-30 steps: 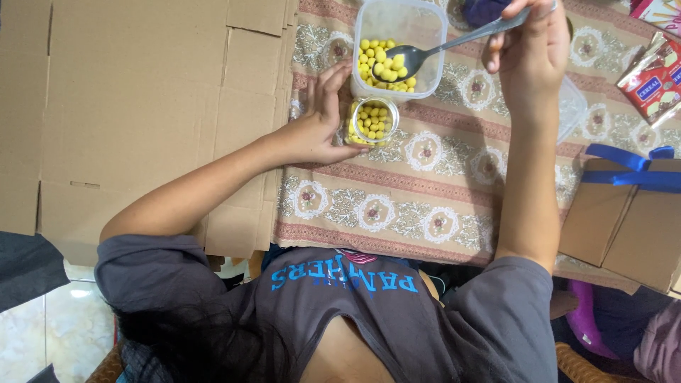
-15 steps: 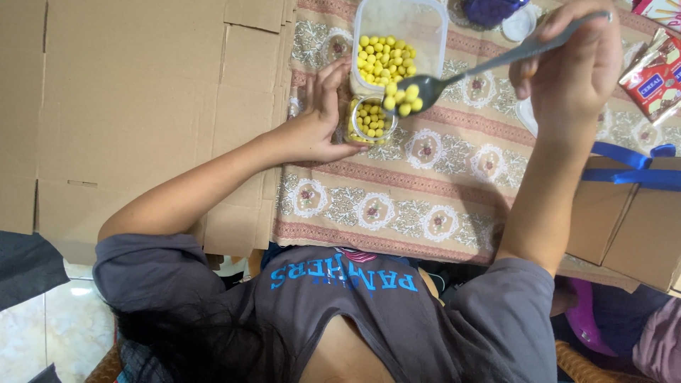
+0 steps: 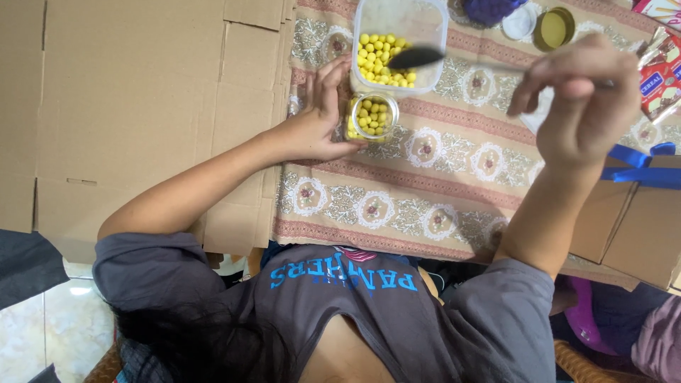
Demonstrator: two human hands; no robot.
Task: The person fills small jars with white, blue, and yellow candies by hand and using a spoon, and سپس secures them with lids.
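Observation:
My left hand (image 3: pixel 319 117) grips the side of a small glass jar (image 3: pixel 372 117) that is nearly full of yellow round candies and stands on the patterned cloth (image 3: pixel 425 191). My right hand (image 3: pixel 582 96) pinches the handle of a metal spoon (image 3: pixel 415 57). The spoon's bowl hovers over a clear plastic container (image 3: pixel 433 25) that holds more yellow candies (image 3: pixel 383 60), just behind the jar. The spoon's bowl looks dark and blurred, and no candies show on it.
Flattened cardboard (image 3: pixel 142 106) covers the surface to the left. A gold lid (image 3: pixel 555 28), a white lid (image 3: pixel 521 23) and a purple thing (image 3: pixel 489 8) lie at the back. Red packets (image 3: pixel 660 71) sit far right, above a cardboard box (image 3: pixel 631 234) with a blue ribbon (image 3: pixel 638 164).
The spoon carried yellow candies from the container to the jar, then swung back over the container without them. My left hand has stayed on the jar.

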